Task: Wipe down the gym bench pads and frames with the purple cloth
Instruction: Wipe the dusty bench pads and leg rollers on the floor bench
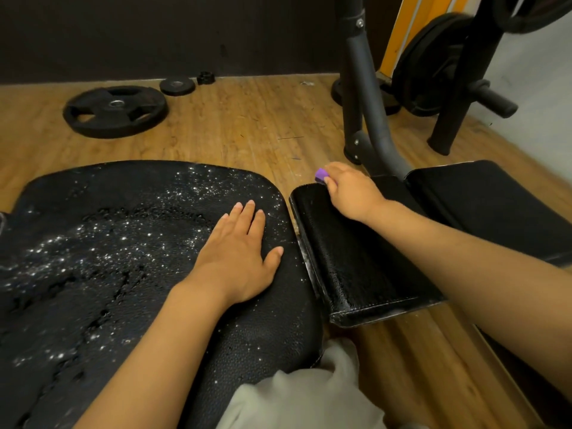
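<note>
Right hand (349, 193) pinches the purple cloth (322, 174) at centre frame; left hand (238, 258) lies flat, fingers straight, on the wet seat pad (123, 243), where it could slip.

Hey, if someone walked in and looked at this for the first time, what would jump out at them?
Probably the large black bench pad at lower left, glittering with wet droplets, with the left hand pressed flat on it. Next, the bright purple cloth that the right hand grips at the far end of the narrower shiny pad. Behind, a big weight plate lies on the wooden floor.
</note>
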